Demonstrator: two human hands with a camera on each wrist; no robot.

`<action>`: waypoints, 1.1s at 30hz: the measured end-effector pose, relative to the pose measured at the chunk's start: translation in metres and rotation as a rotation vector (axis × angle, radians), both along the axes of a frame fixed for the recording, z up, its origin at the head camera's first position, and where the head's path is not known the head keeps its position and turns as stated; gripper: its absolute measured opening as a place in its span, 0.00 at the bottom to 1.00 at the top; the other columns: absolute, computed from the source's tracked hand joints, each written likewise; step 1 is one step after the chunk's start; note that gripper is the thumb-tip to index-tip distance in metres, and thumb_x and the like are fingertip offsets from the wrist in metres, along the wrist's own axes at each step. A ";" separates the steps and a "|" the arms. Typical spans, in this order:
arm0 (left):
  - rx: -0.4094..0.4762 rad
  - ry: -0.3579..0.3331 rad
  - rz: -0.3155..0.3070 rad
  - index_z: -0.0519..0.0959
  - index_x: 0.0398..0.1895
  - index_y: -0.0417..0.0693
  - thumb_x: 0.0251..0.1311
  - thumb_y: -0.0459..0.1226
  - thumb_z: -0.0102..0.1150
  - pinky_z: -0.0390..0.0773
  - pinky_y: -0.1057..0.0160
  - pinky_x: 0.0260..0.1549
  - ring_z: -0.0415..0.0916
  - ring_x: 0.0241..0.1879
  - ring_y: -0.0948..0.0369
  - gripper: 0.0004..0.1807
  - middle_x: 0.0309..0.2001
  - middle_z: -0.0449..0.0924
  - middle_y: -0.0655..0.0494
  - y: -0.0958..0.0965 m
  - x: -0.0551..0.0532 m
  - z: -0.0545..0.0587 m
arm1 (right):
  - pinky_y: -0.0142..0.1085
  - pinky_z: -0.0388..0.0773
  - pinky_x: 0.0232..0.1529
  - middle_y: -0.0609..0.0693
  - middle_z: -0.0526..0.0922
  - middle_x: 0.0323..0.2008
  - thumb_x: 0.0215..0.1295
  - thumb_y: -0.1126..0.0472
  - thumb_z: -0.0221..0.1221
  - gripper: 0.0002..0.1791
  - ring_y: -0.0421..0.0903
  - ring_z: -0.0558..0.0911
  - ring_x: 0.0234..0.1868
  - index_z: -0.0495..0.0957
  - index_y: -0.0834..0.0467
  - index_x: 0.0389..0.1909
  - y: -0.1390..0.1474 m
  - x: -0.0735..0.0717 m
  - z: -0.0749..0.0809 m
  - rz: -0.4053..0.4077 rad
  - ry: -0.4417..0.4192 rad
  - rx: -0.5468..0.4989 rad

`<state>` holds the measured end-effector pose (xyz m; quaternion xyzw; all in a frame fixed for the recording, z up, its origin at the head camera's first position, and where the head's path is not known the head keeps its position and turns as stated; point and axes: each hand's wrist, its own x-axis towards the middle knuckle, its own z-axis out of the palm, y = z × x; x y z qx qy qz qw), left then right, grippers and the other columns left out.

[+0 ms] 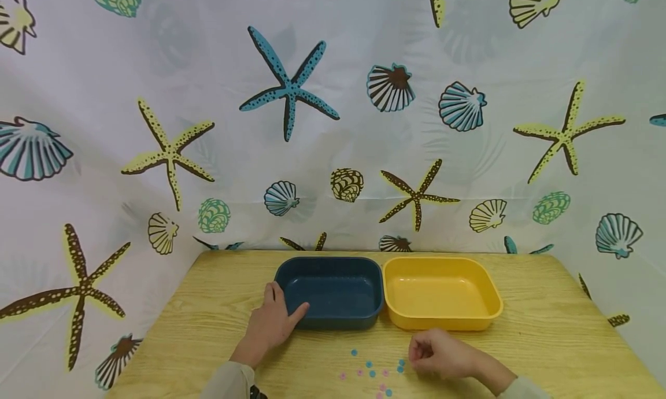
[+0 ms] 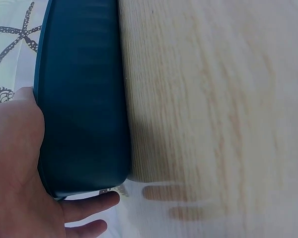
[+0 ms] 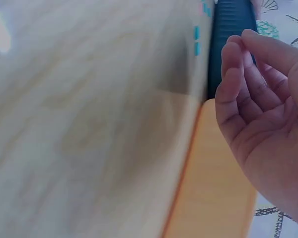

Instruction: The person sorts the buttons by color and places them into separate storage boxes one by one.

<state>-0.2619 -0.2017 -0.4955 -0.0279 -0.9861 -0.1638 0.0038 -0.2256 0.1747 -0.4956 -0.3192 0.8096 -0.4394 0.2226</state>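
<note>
My left hand (image 1: 273, 318) rests on the left end of a dark blue rectangular bin (image 1: 333, 324). Its thumb lies over the near rim. In the left wrist view, two straight fingers (image 2: 92, 206) reach past the bin's corner. Just in front of a yellow bin (image 1: 442, 324), my right hand (image 1: 442, 353) hovers with curled fingers. The right wrist view shows its thumb tip and index fingertip (image 3: 233, 47) meeting, with no piece visible between them. Close to its left lie small blue pieces (image 1: 401, 362), and pink pieces (image 1: 385, 373) are scattered farther left.
The two bins stand side by side on a wood-grain table (image 1: 208, 306). Behind and beside the table hangs a white cloth (image 1: 354, 139) printed with starfish and shells. More small blue pieces (image 1: 354, 352) lie in front of the blue bin.
</note>
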 end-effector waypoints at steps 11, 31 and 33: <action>-0.014 0.006 -0.008 0.43 0.70 0.23 0.64 0.64 0.40 0.70 0.57 0.18 0.66 0.11 0.60 0.54 0.69 0.41 0.27 0.000 -0.002 0.002 | 0.30 0.76 0.32 0.49 0.81 0.29 0.63 0.66 0.60 0.05 0.37 0.76 0.28 0.79 0.64 0.36 -0.011 -0.006 0.029 -0.018 0.027 -0.111; -0.003 -0.035 -0.021 0.43 0.69 0.22 0.64 0.65 0.39 0.68 0.59 0.15 0.66 0.12 0.59 0.55 0.69 0.39 0.27 -0.003 -0.004 0.000 | 0.43 0.78 0.34 0.55 0.81 0.32 0.66 0.61 0.58 0.08 0.56 0.79 0.32 0.80 0.61 0.41 -0.043 -0.034 0.038 -0.212 0.034 -0.146; -0.001 -0.039 -0.022 0.42 0.69 0.22 0.64 0.65 0.39 0.68 0.58 0.16 0.67 0.12 0.59 0.55 0.69 0.39 0.27 -0.002 -0.003 0.000 | 0.45 0.78 0.36 0.55 0.81 0.32 0.67 0.62 0.58 0.10 0.58 0.79 0.33 0.80 0.65 0.42 -0.047 -0.038 0.038 -0.225 0.018 -0.165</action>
